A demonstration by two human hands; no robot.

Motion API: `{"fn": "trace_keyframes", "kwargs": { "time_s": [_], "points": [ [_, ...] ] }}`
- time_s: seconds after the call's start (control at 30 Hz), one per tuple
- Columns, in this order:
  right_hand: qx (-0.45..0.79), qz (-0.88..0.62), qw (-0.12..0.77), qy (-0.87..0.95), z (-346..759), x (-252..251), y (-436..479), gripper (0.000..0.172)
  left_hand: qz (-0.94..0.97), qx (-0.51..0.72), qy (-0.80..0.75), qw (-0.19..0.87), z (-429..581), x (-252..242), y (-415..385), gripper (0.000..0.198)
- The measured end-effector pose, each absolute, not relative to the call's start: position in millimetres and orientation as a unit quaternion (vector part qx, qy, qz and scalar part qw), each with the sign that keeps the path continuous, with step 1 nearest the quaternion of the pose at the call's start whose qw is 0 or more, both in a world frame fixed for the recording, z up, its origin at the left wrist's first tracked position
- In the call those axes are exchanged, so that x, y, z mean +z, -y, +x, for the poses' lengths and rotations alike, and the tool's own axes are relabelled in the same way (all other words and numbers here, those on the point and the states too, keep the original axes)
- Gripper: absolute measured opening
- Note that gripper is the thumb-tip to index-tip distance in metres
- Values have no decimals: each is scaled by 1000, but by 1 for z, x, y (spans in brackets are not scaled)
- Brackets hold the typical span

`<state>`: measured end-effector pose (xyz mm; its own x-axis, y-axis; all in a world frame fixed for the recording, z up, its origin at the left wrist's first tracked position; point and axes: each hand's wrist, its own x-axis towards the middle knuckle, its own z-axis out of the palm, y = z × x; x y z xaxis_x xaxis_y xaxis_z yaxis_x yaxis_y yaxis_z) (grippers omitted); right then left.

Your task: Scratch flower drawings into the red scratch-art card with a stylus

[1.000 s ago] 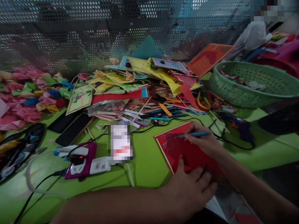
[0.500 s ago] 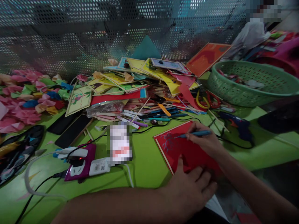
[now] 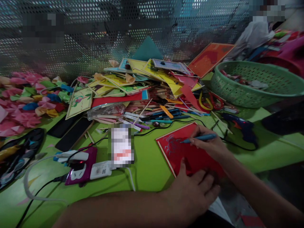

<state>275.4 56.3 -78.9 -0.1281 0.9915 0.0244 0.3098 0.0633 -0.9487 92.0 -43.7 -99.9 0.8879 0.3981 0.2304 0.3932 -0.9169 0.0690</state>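
Note:
A red card (image 3: 169,161) edged with thin wooden sticks lies tilted on the green table. Near its upper left corner is a bug-like line drawing (image 3: 172,145) with a round body and several legs. My right hand (image 3: 207,141) grips a blue pen (image 3: 205,137), its tip at the card's surface just right of the drawing. Spread over the card's lower part, my left hand (image 3: 196,186) presses it down with fingers apart and holds nothing. The card's lower right part is hidden under my hands and arms.
Behind the card are pens, sticks and a pile of framed cards (image 3: 163,76). A green basket (image 3: 258,99), scissors (image 3: 206,102) and a glue gun (image 3: 244,126) stand to the right. Left are a purple power strip (image 3: 91,158), phones (image 3: 73,134) and paper flowers (image 3: 21,110).
The pen tip has shifted slightly right and down beside the drawing, which shows a few more lines. My left hand stays in place on the card.

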Motion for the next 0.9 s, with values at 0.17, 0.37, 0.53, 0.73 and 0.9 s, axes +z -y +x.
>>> {"fn": "trace_keyframes", "kwargs": {
  "time_s": [0.17,0.37,0.53,0.73,0.9],
  "points": [
    [434,-527,383,623,273,-77,-56,21,971,128,-202,7,92,-98,43,49],
    [421,-530,375,634,274,-79,-57,22,973,109,-201,11,91,-95,43,47],
    [406,-530,375,644,273,-78,-57,22,976,94,-196,-1,91,-96,43,47],
    [404,-529,383,640,270,-74,-57,22,973,120,-198,6,90,-97,43,48],
    [391,-539,390,636,273,-77,-57,22,971,125,-204,2,91,-99,44,47]
  ]
}}
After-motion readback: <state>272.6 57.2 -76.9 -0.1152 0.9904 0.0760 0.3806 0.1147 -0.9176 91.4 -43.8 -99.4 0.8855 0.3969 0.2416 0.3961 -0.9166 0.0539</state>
